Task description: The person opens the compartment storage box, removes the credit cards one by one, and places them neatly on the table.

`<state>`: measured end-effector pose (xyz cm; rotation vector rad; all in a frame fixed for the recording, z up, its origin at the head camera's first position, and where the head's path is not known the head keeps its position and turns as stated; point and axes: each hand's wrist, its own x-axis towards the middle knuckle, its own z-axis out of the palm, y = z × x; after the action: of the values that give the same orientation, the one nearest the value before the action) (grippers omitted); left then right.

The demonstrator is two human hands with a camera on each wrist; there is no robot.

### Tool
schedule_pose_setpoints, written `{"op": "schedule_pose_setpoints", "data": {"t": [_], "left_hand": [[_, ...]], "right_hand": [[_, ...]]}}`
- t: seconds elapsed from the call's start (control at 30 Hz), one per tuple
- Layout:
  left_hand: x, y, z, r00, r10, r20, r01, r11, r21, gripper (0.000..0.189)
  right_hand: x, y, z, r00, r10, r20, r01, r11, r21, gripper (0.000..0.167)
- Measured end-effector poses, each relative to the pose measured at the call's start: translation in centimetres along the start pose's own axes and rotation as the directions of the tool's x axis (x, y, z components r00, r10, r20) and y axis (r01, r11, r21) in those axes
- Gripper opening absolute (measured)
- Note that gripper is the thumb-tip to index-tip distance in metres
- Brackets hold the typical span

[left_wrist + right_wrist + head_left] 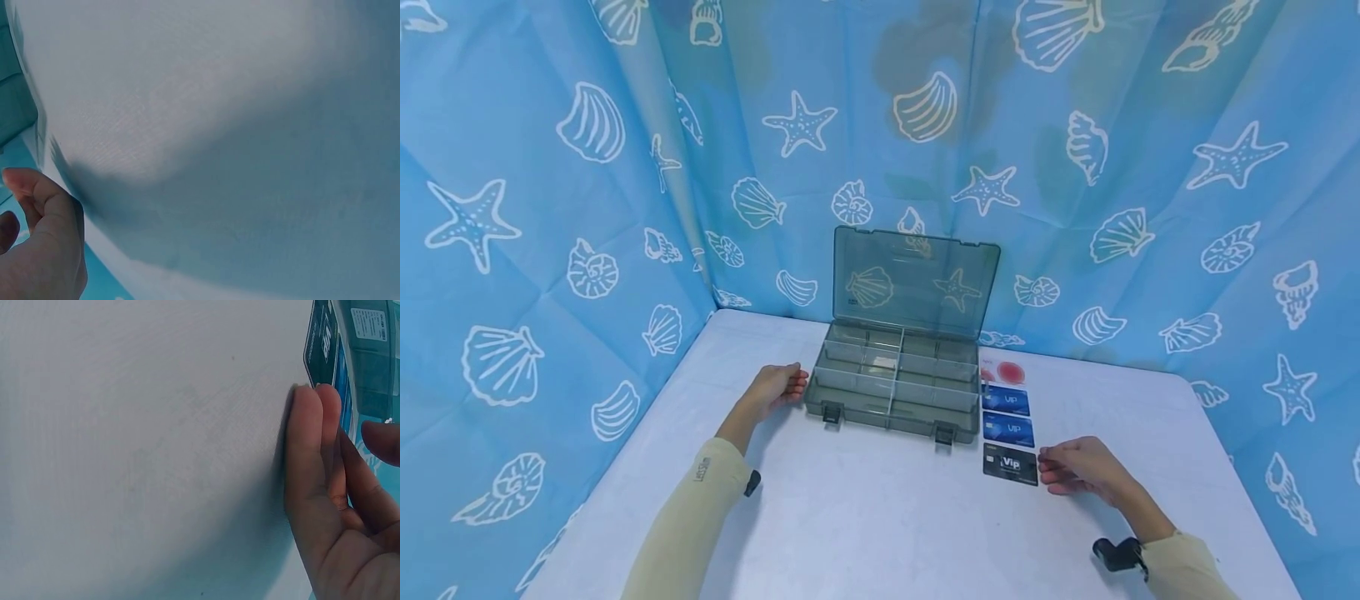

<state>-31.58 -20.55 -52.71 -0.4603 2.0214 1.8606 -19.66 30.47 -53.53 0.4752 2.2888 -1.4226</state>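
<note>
A smoky grey translucent compartment box (891,427) lies on the table with its lid (917,279) raised at the back. Just left of the box is my left hand (771,387), its fingers loosely bent and nothing held. To the right of the box, cards form a column: a white card with red circles (1011,372), two blue VIP cards (1017,407) and, nearest me, a black Vip card (1000,473). My right hand (1086,468) is by the black card's right edge, fingers relaxed; in the right wrist view its fingertips (306,400) are close to that card, contact unclear.
The table (865,517) has a white cover. A blue curtain (865,158) printed with shells and starfish stands behind it and on both sides. Two latches (832,413) stick out at the box's front edge. Dark wrist devices (1118,553) sit on both arms.
</note>
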Motion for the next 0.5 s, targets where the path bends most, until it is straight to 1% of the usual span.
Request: {"op": "schedule_pose_setpoints", "data": {"t": [0.1,0.2,0.37,0.43,0.5], "left_hand": [[0.1,-0.12,0.09,1.0,-0.013,-0.011,0.013,1.0,-0.004,0.037],[0.08,-0.11,0.2,1.0,-0.016,-0.017,0.016,1.0,-0.006,0.037],[-0.2,0.07,0.28,1.0,-0.017,-0.002,0.017,1.0,0.004,0.038],[-0.32,0.19,0.26,1.0,-0.016,0.004,0.016,1.0,0.006,0.039],[-0.41,0.35,0.23,1.0,0.008,0.01,-0.009,1.0,0.018,0.041]], "right_hand": [[-0.15,-0.17,0.01,1.0,0.008,-0.007,-0.008,1.0,0.001,0.035],[-0.4,-0.38,0.02,1.0,-0.002,-0.003,0.002,1.0,-0.006,0.038],[-0.34,-0.33,-0.09,1.0,-0.019,-0.002,0.019,1.0,-0.005,0.041],[-0.27,-0.29,-0.37,0.999,-0.038,0.006,0.038,0.999,-0.008,0.042],[-0.3,-0.45,-0.85,0.996,-0.084,-0.007,0.084,0.996,-0.023,0.044]]}}
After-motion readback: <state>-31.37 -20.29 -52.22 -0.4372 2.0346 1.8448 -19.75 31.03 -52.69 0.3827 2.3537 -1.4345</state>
